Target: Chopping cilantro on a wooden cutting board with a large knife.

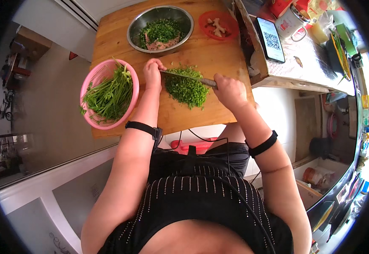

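Note:
A kitchen knife (184, 76) lies across a pile of finely chopped green herbs (187, 92) on a wooden tabletop (114, 41). My right hand (230, 90) is wrapped around its handle. At the far end of the blade, my left hand (153, 73) has its fingers curled at the tip; the exact contact is partly hidden. Left of that hand, a pink plastic colander (84, 92) holds long leafy herb stalks (111, 95). Beyond the pile stands a steel bowl (132, 23) with chopped greens (162, 30) over pinkish minced meat (165, 43).
A red plastic plate (205, 33) with ginger root (217, 27) sits at the back right. On the side counter (298, 70) are a phone (270, 39) showing a printed code and a lidded enamel mug (292, 22). Black cables (208, 139) hang below the table's front edge.

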The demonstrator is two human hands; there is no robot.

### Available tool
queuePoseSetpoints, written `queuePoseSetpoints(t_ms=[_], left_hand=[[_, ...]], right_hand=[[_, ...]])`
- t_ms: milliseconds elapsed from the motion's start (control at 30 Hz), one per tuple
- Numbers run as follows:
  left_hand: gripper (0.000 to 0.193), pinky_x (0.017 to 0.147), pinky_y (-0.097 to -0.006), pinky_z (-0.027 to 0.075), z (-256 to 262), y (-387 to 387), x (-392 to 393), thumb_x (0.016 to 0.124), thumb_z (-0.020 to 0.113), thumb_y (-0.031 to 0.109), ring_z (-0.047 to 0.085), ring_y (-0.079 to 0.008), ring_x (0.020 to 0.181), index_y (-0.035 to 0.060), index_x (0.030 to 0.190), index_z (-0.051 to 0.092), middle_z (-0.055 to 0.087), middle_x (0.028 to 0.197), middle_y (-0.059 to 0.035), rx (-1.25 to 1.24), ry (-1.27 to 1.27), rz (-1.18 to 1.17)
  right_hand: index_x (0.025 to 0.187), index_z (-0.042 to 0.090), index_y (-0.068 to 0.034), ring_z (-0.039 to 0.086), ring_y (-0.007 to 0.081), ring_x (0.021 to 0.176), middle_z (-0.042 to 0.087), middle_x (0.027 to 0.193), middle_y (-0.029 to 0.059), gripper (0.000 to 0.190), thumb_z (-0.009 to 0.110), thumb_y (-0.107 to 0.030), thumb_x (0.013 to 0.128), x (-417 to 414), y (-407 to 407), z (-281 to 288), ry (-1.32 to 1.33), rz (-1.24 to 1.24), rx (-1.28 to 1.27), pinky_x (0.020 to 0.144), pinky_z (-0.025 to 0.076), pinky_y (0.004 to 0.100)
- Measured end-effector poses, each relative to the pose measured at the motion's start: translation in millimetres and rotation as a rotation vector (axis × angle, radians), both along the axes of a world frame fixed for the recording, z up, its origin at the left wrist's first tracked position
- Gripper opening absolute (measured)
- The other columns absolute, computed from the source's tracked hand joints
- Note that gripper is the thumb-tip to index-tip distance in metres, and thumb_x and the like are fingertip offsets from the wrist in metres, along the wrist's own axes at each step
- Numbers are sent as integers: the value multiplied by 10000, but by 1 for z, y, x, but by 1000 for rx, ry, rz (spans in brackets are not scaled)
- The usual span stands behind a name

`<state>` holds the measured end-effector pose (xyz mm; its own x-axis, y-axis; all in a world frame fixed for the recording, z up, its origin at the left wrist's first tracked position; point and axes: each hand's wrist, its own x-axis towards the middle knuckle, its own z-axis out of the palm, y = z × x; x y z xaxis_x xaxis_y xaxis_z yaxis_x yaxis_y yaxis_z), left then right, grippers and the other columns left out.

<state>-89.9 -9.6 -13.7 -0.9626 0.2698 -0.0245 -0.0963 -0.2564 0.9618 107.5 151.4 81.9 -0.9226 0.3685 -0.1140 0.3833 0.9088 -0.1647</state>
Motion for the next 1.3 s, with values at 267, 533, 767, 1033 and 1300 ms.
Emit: queuePoseSetpoints(t_ms=[267,533,767,1033,1300], left_hand=[[190,570,-278,434,11,6,-2,757,338,32,505,-165,547,17,676,509,474,602,-40,-126,34,-9],[170,674,-291,442,3,-4,6,782,359,27,540,-177,648,15,752,525,508,659,-54,-190,89,-44],[236,817,-297,429,21,-18,4,898,428,138,572,-153,906,14,990,607,630,971,-80,-236,131,3],[279,868,-433,436,10,-15,29,844,474,105,557,-352,985,25,1085,588,596,1082,-183,-1188,765,-78],[343,933,-432,411,34,12,42,867,458,119,528,-314,1073,32,1191,531,531,1232,-140,-1229,856,-160]], right_hand=[[895,541,-103,639,312,760,645,819,111,174,605,-218,782,-2,15,-16,32,26,7,665,506,432],[902,559,-111,635,312,783,650,838,114,170,602,-228,786,2,11,-19,-22,15,-46,676,502,430],[919,566,-126,626,324,808,649,849,126,189,599,-266,797,20,26,-5,33,-35,-92,701,491,441],[980,560,-105,621,340,833,645,860,152,244,608,-267,805,40,50,-8,31,-235,-85,722,489,447],[950,562,-87,619,344,848,647,870,156,253,625,-274,792,36,54,-19,56,-338,-75,739,487,454]])
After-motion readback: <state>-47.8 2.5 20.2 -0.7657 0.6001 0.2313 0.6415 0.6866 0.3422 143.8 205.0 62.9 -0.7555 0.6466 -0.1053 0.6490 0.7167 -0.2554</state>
